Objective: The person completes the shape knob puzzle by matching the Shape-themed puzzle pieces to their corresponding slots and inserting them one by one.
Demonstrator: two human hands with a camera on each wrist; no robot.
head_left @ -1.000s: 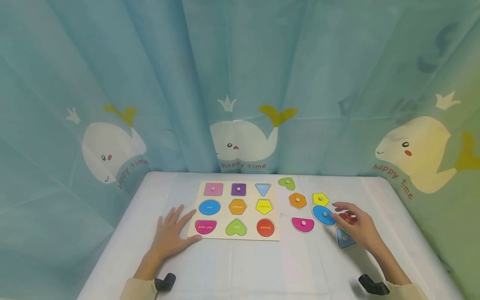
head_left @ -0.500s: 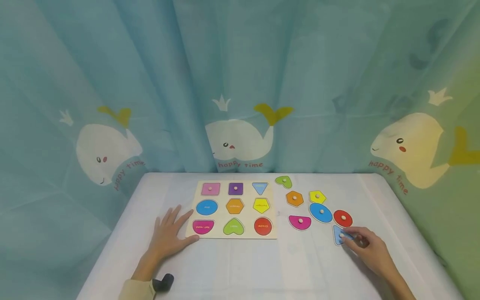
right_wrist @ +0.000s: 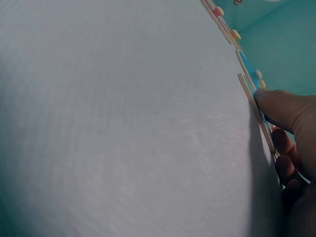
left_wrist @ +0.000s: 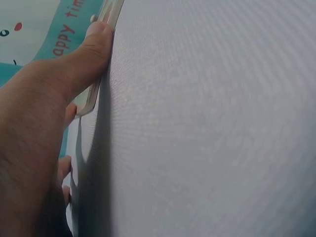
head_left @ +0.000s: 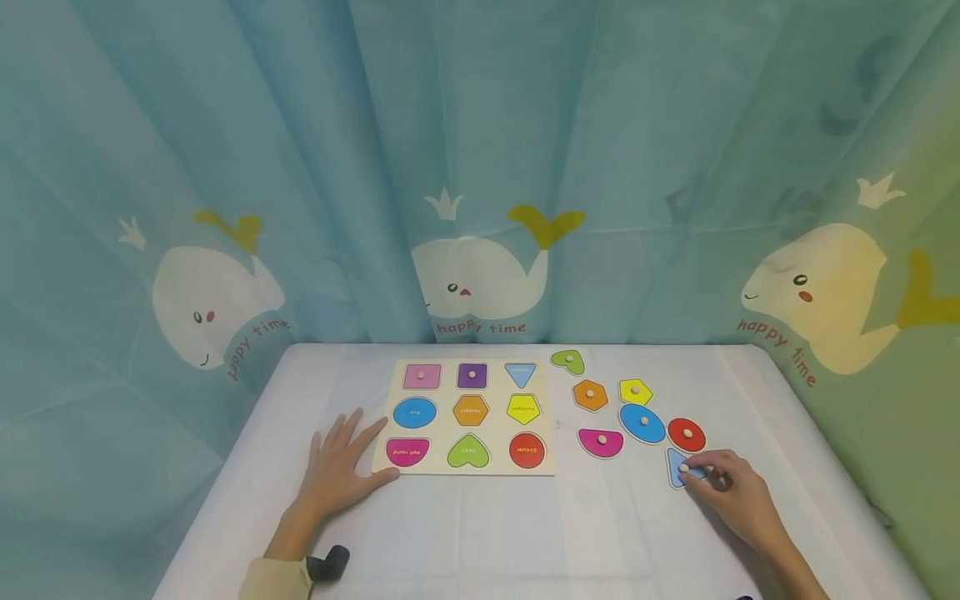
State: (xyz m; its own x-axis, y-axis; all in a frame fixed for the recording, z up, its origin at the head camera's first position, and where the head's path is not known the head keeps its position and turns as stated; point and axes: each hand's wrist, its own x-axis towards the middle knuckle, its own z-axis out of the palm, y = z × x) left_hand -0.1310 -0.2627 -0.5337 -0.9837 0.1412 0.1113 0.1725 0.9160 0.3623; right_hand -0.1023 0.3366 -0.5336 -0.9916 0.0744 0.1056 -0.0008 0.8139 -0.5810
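Observation:
The wooden shape puzzle board (head_left: pixel 442 469) lies flat on the table. My left hand (head_left: pixel 337 471) rests at its left corner, fingers spread; in the left wrist view the thumb (left_wrist: pixel 96 47) touches the board's edge. To the right, thumb and forefinger of my right hand (head_left: pixel 738 492) pinch the knob of the light blue triangle puzzle piece (head_left: pixel 675 475), which lies on the table. The right wrist view has the thumb at this piece (right_wrist: pixel 256 111), seen edge-on. A red circle piece (head_left: pixel 686 435) and a blue oval piece (head_left: pixel 642 423) lie just beyond it.
Other knobbed pieces lie right of the board: a magenta half round (head_left: pixel 601 443), an orange hexagon (head_left: pixel 590 396), a yellow pentagon (head_left: pixel 635 392) and a green heart (head_left: pixel 567 362). Pink (head_left: pixel 422 377) and purple (head_left: pixel 472 376) knobbed pieces sit in the board. A curtain (head_left: pixel 637 167) hangs behind the table.
My right hand has moved from above the red circle piece down to the triangle piece and grips its knob. The left hand stays at the board. The head view has shifted slightly.

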